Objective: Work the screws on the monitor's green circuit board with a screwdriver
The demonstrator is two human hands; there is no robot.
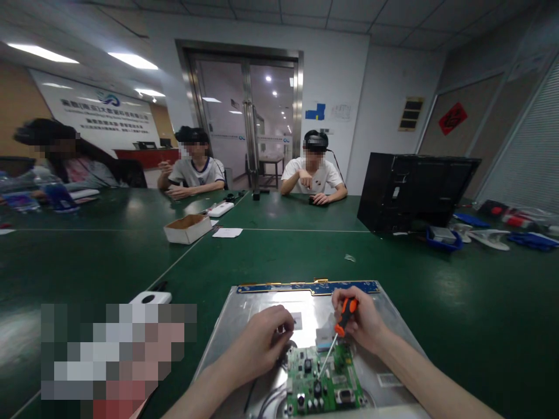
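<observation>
My right hand (356,320) grips an orange and black screwdriver (347,315). Its thin metal shaft slants down and left across a green circuit board (325,372), the tip ending among the components near the lower middle. At the board's upper left corner is my left hand (264,334), fingers curled together; whatever they pinch, if anything, is hidden. Beneath the board lies a flat silver metal panel (388,361), with a long blue circuit strip (279,288) along its far edge. Dark cables (271,401) run beside the board's left side.
A black monitor-like case (414,192) stands at right, beside a blue tray (443,237). Left of centre are an open cardboard box (187,228) and white paper (227,233). Three people wearing headsets sit across the green table (109,250). Pixelation covers the lower left.
</observation>
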